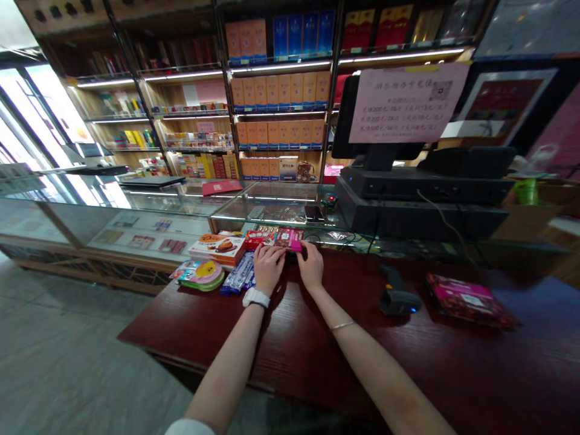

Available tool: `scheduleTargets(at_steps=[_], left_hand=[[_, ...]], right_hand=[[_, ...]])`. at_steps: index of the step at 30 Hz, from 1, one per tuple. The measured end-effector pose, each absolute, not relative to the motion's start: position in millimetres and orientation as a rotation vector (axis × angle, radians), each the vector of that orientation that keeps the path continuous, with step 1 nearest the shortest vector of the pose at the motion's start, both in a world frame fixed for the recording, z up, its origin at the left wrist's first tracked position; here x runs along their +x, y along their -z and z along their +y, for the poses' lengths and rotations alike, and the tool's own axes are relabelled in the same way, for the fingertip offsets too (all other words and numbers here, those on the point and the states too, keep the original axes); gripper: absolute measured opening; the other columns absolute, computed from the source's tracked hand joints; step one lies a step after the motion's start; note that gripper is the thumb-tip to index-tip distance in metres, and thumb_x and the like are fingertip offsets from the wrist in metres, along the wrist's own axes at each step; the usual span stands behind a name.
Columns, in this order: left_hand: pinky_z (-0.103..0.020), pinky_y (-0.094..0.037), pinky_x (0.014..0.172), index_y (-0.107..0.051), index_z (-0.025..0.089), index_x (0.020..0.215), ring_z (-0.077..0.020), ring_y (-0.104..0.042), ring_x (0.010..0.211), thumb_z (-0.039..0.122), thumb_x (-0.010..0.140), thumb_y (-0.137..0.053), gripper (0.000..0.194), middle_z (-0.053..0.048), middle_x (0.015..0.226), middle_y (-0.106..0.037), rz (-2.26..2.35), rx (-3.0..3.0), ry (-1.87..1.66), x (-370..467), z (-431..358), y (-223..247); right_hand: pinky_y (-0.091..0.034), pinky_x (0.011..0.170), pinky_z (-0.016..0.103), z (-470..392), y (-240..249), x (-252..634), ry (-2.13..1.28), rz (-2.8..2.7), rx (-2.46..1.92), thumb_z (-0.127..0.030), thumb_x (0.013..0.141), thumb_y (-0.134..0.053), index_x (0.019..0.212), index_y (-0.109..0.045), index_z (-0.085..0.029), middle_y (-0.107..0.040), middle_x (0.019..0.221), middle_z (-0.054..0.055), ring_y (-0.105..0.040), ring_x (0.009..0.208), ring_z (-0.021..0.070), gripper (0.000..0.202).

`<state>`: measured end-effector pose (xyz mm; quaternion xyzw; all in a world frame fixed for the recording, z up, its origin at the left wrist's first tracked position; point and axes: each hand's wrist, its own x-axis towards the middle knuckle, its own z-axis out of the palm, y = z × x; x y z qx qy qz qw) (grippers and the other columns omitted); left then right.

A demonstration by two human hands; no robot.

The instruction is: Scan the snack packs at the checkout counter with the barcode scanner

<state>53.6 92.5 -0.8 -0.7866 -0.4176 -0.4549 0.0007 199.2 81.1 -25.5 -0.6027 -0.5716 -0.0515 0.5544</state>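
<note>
At the far edge of the brown counter, a pink and dark-red snack packet [290, 237] lies between my two hands. The bent fingers of my left hand [269, 264] grip its left side. On its right side, the thumb and fingers of my right hand [312, 266] close round the edge. Blue-and-white wrapped packets [240, 275] lie just left of my left hand. Behind them stands an orange-and-white box [218, 248] with a pastry picture. A red packet [256, 239] is partly hidden behind my left hand.
Round colourful packages [203, 275] lie at the counter's left. A barcode scanner [396, 295] and another pink snack packet [471, 300] are to the right. Behind the counter are a glass display case [281, 199], a phone [313, 213] and a cash-register screen [347, 118] with a paper notice.
</note>
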Motion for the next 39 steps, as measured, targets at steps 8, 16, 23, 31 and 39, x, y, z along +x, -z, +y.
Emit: scheduleTargets(at_steps=[8,16,23,31,39], left_hand=[[-0.051,-0.024,0.116,-0.066,0.03,0.122,-0.0266,-0.055,0.118,0.014,0.088,-0.048,0.042,-0.005,0.129,-0.064,-1.475,-2.386,1.353,57,91,7],[-0.055,-0.018,0.119,-0.062,0.028,0.13,-0.0288,-0.051,0.125,0.015,0.086,-0.048,0.048,-0.006,0.138,-0.059,-1.496,-2.418,1.353,61,88,12],[-0.059,-0.019,0.118,-0.045,0.03,0.145,-0.0305,-0.042,0.137,0.011,0.086,-0.043,0.061,-0.002,0.151,-0.044,-1.472,-2.518,1.281,62,94,16],[-0.057,-0.021,0.12,-0.041,0.028,0.147,-0.0307,-0.025,0.147,0.015,0.087,-0.045,0.062,0.0,0.155,-0.038,-1.477,-2.537,1.168,60,94,13],[-0.056,-0.019,0.122,-0.042,0.027,0.146,-0.0292,-0.022,0.148,0.012,0.083,-0.046,0.065,0.001,0.156,-0.036,-1.506,-2.498,1.03,66,83,7]], right_hand=[[-0.032,0.111,0.05,73,30,186,0.176,-1.53,-1.642,-0.013,0.083,-0.047,0.137,-0.051,-0.023,-0.055,0.139,0.011,-0.048,0.129,0.0265,0.054],[-0.03,0.112,0.058,71,33,178,0.104,-1.615,-1.775,-0.009,0.079,-0.046,0.153,-0.028,-0.026,-0.027,0.16,0.01,-0.028,0.145,0.0332,0.077],[-0.028,0.112,0.063,75,29,186,0.063,-1.641,-1.783,-0.006,0.076,-0.042,0.153,-0.026,-0.028,-0.024,0.162,0.005,-0.023,0.147,0.0328,0.083],[-0.026,0.115,0.06,76,28,186,0.026,-1.608,-1.785,-0.006,0.075,-0.043,0.154,-0.022,-0.028,-0.024,0.162,0.004,-0.023,0.148,0.0309,0.085],[-0.027,0.117,0.055,66,23,197,0.126,-1.671,-1.734,-0.009,0.077,-0.044,0.154,-0.023,-0.027,-0.026,0.161,0.003,-0.025,0.147,0.0293,0.082]])
